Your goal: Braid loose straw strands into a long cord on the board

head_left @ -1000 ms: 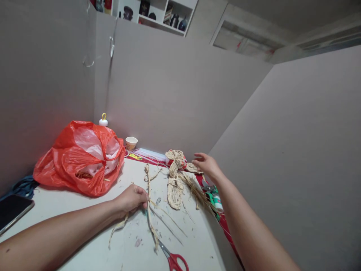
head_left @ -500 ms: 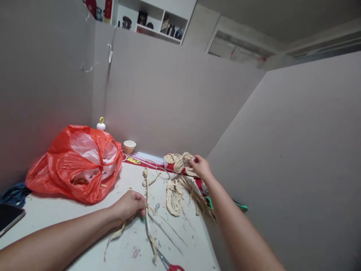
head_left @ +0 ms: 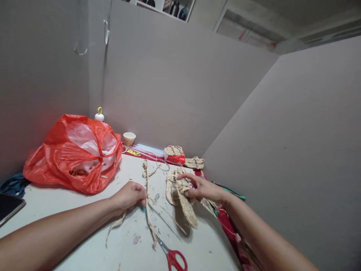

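1. On the table [head_left: 64,199], left hand [head_left: 131,195] pinches the straw strand [head_left: 146,177] tight
2. At its 3 o'clock, right hand [head_left: 201,189] grips the woven straw piece [head_left: 188,214]
3. Red scissors [head_left: 172,256] lie at 5 o'clock

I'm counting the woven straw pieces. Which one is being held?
The long tan woven straw piece hanging from the right hand; the others lie flat, one on a red box.

white table [head_left: 84,241], orange bag [head_left: 73,154], red scissors [head_left: 172,256], straw strips [head_left: 148,203]
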The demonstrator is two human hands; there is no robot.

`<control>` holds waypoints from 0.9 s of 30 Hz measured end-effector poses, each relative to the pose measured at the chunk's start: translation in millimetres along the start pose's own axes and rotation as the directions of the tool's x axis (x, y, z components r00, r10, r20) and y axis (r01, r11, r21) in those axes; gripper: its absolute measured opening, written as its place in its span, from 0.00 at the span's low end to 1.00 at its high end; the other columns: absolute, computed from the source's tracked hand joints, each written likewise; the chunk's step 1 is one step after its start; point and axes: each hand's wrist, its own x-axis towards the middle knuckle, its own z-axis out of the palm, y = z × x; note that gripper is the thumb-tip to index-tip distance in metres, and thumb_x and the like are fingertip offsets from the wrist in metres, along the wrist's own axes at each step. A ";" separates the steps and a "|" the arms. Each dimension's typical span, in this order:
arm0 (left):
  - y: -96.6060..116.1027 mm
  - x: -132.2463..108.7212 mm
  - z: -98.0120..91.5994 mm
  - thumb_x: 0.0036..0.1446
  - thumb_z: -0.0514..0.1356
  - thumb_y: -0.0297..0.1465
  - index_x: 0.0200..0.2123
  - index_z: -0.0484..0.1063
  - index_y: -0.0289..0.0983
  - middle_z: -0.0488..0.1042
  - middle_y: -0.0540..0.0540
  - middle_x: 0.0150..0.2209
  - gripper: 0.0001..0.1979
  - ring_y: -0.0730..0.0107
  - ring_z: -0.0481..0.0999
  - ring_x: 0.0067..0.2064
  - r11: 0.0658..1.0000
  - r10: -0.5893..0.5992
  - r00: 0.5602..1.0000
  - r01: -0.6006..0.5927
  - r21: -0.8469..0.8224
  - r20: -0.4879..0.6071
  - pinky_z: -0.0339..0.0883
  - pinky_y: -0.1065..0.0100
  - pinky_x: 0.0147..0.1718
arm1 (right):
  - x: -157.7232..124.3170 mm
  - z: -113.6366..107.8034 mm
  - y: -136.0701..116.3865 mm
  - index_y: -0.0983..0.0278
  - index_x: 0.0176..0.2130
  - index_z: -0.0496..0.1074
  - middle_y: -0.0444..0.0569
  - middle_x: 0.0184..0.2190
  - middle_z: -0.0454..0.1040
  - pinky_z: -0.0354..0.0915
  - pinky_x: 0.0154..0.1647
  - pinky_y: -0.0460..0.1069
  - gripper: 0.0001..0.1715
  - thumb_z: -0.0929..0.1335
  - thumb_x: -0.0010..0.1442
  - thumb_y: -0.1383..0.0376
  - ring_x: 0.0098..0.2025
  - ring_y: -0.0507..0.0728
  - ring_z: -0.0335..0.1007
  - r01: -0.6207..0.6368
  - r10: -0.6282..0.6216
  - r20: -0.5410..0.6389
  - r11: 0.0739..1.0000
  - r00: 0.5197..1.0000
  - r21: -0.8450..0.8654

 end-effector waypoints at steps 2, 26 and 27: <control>1.8 -1.3 0.8 0.42 0.60 0.38 0.25 0.68 0.34 0.68 0.54 0.18 0.12 0.84 0.48 0.13 1.000 -0.012 1.000 0.012 -0.004 -0.005 0.37 0.73 0.14 | -3.7 5.9 0.3 0.60 0.48 0.65 0.39 0.22 0.67 0.56 0.18 0.41 0.32 0.73 0.42 0.66 0.20 0.48 0.61 -0.008 -0.001 0.142 0.998 0.990 0.067; -2.0 1.5 -0.1 0.44 0.59 0.37 0.25 0.68 0.34 0.68 0.53 0.18 0.11 0.84 0.49 0.13 1.000 -0.006 1.000 0.006 -0.007 0.007 0.37 0.74 0.13 | 18.7 -9.9 25.6 0.63 0.27 0.76 0.49 0.25 0.75 0.64 0.27 0.48 0.13 0.69 0.48 0.55 0.25 0.55 0.68 0.285 -0.487 -0.499 0.858 0.717 -0.428; -1.8 1.5 0.0 0.44 0.58 0.37 0.25 0.68 0.34 0.68 0.53 0.18 0.11 0.84 0.49 0.13 1.000 -0.003 1.000 0.003 -0.002 0.006 0.37 0.74 0.13 | 17.2 -10.5 23.4 0.62 0.27 0.76 0.49 0.24 0.75 0.64 0.28 0.48 0.13 0.69 0.48 0.55 0.26 0.55 0.68 0.293 -0.507 -0.503 0.846 0.700 -0.445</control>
